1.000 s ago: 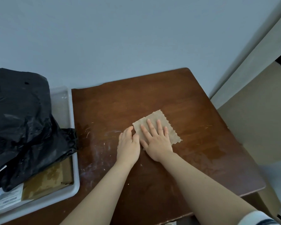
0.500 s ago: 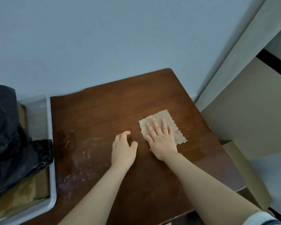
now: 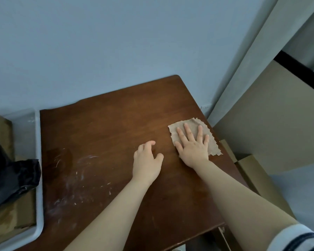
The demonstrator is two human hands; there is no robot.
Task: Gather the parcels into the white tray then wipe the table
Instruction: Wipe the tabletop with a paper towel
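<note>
Step in hand: wiping. Parcels [image 3: 11,174] lie in white tray [image 3: 37,160] at table [image 3: 107,127] left edge. Right hand [image 3: 193,149] flat, fingers spread, presses brown cloth [image 3: 213,145] nr right edge. Left hand [image 3: 147,163] rests loosely curled, holding nothing. Next: sweep cloth leftward over white smears [image 3: 80,176] (firm pressure probably req.).

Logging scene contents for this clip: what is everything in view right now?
table: one, brown wood, centre
cloth: one, tan, near the table's right edge
white tray: one, at the table's left side
black bag: one, in the tray
cardboard parcel: at least one, brown, in tray under bag
white smears: several, table's left part
cardboard box: one, tan, floor right of table
left hand: on bare table, fingers loosely curled
right hand: flat on the cloth
</note>
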